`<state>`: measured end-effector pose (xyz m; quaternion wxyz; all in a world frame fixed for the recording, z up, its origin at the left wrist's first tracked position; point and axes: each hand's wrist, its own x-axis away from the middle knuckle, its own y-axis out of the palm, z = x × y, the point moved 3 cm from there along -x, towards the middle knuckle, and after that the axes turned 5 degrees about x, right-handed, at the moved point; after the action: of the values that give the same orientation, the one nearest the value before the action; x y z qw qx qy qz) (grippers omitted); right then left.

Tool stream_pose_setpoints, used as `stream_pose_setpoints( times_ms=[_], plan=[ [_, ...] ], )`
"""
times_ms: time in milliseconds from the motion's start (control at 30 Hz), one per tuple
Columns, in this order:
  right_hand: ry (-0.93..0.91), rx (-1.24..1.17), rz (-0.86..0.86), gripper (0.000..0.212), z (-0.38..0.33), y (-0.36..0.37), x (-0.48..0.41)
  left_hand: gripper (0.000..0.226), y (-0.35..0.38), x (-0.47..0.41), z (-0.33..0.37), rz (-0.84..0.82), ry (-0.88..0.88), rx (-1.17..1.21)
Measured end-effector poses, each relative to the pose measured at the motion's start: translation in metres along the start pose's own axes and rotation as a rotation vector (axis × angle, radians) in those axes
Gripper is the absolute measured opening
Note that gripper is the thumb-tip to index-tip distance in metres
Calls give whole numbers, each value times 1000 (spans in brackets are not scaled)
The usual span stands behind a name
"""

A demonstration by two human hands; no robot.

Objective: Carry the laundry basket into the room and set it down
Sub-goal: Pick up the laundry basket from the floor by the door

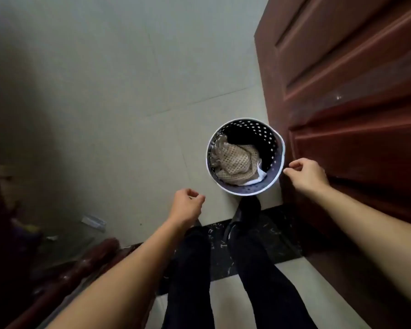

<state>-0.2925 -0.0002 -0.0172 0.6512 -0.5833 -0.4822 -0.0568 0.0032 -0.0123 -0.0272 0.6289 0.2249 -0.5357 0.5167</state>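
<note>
A round dark laundry basket (pixel 274 176) with a white rim and small holes stands upright on the pale tiled floor beside the open door. A beige knitted cloth (pixel 235 160) and a bit of white fabric lie inside it. My right hand (pixel 306 174) hovers just right of the rim, fingers curled, holding nothing. Lower left of the basket is my left hand (pixel 186 205), fingers loosely curled and empty. Neither hand touches the basket.
A reddish-brown panelled door (pixel 354 103) stands open along the right. My dark shoe (pixel 244 214) rests on the black threshold strip (pixel 271 233) right behind the basket. A dark wooden frame (pixel 81 264) and small debris (pixel 93 223) lie at lower left.
</note>
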Motion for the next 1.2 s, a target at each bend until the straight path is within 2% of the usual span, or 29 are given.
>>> stream_pose_setpoints(
  times_ms=[100,300,367,433,567,667,867,1033,1200],
  plan=[
    [-26,26,34,35,5,32,-61,21,21,-67,-8,38,-12,52],
    [-11,52,142,53,18,86,-161,52,66,-171,-14,54,-44,165],
    [-4,30,186,51,22,96,-180,45,80,-192,-15,16,-69,202],
    [-1,-17,228,43,25,100,-191,24,93,-203,-14,-9,-93,265],
    [54,-200,122,25,28,104,-206,14,102,-204,-11,20,-135,364],
    [82,-269,67,15,29,102,-200,11,90,-189,-8,54,-125,366],
    [54,-343,57,31,9,57,-128,13,31,-117,15,172,-32,322],
    [2,-491,38,30,-13,1,-35,17,-32,-18,47,294,102,241],
    [-124,-609,49,27,-50,-78,76,20,-94,108,81,315,222,261]
  ],
)
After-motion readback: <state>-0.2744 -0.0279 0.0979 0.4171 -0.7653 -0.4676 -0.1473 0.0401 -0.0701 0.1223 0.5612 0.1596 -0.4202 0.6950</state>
